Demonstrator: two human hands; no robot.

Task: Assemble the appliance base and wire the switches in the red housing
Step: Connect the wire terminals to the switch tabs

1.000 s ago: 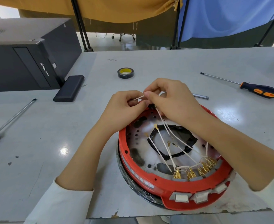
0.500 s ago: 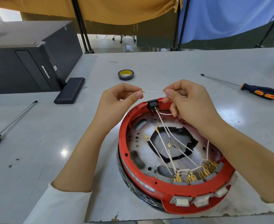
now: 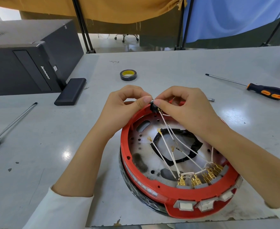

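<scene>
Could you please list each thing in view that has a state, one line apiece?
left hand: pinching a wire end above the black connector
right hand: pinching the same wire end
black connector: seated in the far rim of the housing
red housing: open side up, on the table
white wires: loose ring terminals, not fastened
gold spade terminals: plugged onto the switches
tape roll: lying flat
orange-handled screwdriver: lying idle

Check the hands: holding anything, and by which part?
Both the left hand and right hand pinch a thin white wire by its free end, above the black switch on the red housing rim.
</scene>
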